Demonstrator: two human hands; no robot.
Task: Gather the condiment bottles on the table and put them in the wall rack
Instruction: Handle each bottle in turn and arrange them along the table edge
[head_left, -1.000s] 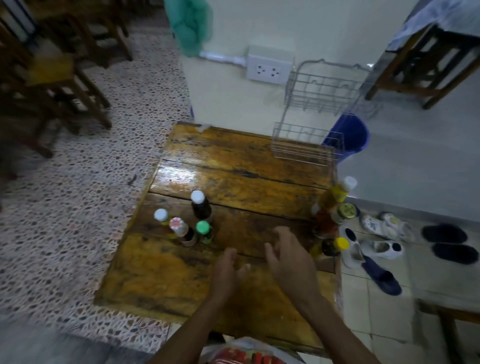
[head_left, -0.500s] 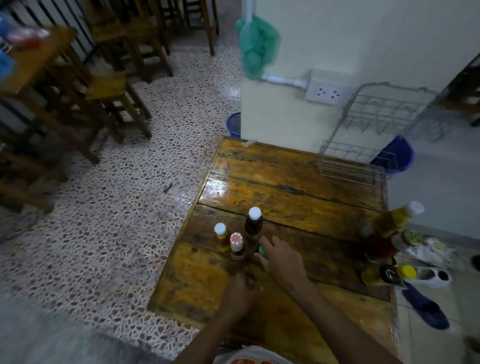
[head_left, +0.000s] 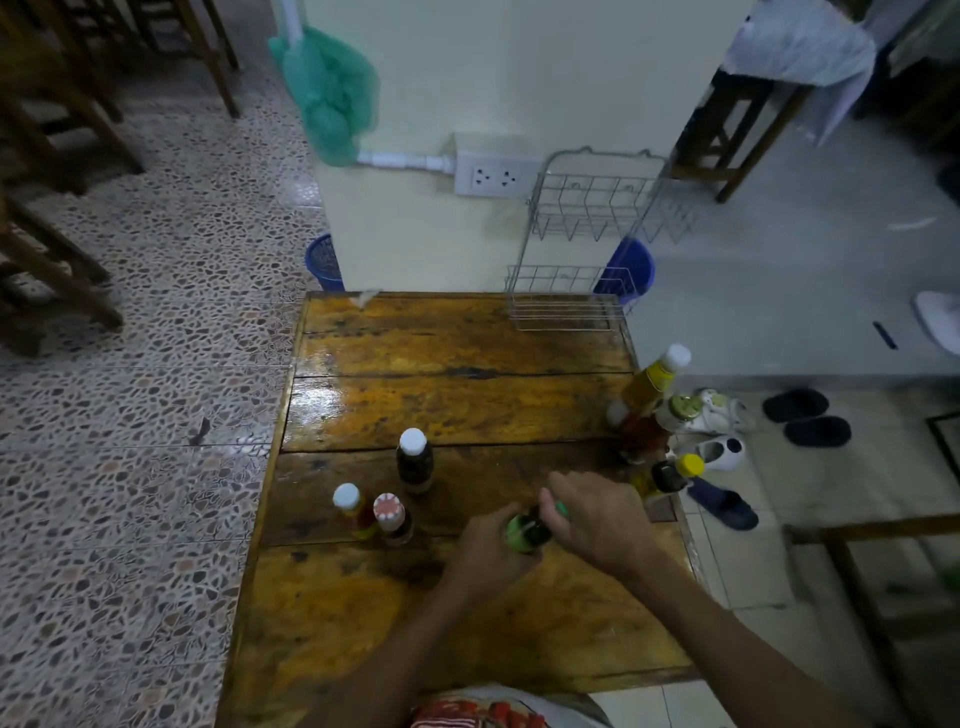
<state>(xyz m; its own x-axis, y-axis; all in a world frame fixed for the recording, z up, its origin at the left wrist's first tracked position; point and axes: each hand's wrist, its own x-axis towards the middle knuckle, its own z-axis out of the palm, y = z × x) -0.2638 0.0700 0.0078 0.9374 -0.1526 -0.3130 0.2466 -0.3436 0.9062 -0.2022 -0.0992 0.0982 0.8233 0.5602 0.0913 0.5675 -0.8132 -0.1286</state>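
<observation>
The green-capped bottle (head_left: 525, 531) has left the cluster on the wooden table (head_left: 457, 395). Left hand (head_left: 488, 553) and right hand (head_left: 597, 519) both grip it.

Amber-brown table (head_left: 457, 395) — speckled terrazzo floor (head_left: 130, 415), green-capped bottle (head_left: 522, 532).

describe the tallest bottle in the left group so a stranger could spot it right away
Start at the wooden table below the wire wall rack. Three bottles stand left of centre, beyond the hands. The dark bottle with the white cap stands farthest from the person, taller and darker than the white-capped orange bottle and the bottle with the red patterned cap.
</observation>
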